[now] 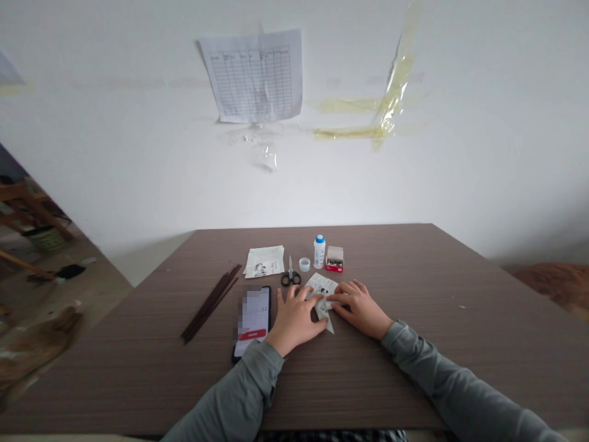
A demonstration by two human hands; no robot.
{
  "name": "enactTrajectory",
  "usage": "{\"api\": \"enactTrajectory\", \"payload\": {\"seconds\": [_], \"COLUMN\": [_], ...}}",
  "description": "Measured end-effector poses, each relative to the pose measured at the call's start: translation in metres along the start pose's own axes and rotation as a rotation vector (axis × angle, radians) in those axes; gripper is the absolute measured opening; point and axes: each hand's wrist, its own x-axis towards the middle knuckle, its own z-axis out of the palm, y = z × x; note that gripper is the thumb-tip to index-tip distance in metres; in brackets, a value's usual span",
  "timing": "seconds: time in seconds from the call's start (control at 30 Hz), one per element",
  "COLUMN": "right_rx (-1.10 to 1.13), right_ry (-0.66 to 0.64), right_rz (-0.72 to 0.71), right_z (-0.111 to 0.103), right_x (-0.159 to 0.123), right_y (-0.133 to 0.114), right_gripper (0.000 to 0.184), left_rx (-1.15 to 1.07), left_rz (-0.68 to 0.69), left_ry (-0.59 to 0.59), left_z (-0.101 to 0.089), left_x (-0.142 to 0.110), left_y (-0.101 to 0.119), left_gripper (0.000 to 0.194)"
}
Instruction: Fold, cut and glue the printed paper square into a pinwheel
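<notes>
A printed sheet of paper lies on the table between my two hands, with a folded pointed corner towards me. My left hand rests over its left side, fingers spread and thumb on the folded part. From the right, my right hand pinches the paper near the fold with thumb and forefinger. Both palms partly cover the sheet, so the full fold is hidden. Just beyond my left fingers are black-handled scissors.
The brown table meets a white wall. On it are a phone, dark thin sticks, a stack of printed papers, a small clear cup, a blue-capped white bottle and an open red box of small metallic pieces.
</notes>
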Motion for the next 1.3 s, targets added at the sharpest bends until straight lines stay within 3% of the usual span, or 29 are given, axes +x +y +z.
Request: {"api": "enactTrajectory", "payload": {"seconds": [0.27, 0.8, 1.0, 1.3], "right_rx": [-0.002, 0.124, 0.079, 0.005], "right_ry": [0.033, 0.032, 0.013, 0.013], "right_rz": [-0.024, -0.017, -0.025, -0.025], "right_z": [0.004, 0.008, 0.005, 0.003], "right_x": [0.001, -0.001, -0.001, -0.001], "right_y": [0.005, 0.017, 0.010, 0.003], "right_gripper": [0.029, 0.030, 0.031, 0.031], "left_rx": [0.018, -0.047, -0.025, -0.006], "left_rz": [0.006, 0.031, 0.035, 0.034], "left_ry": [-0.021, 0.056, 0.052, 0.055], "left_z": [-0.003, 0.014, 0.011, 0.005], "left_x": [0.000, 0.005, 0.003, 0.001], "left_y": [0.001, -0.010, -0.007, -0.002], "left_gripper": [0.064, 0.064, 0.053, 0.052]}}
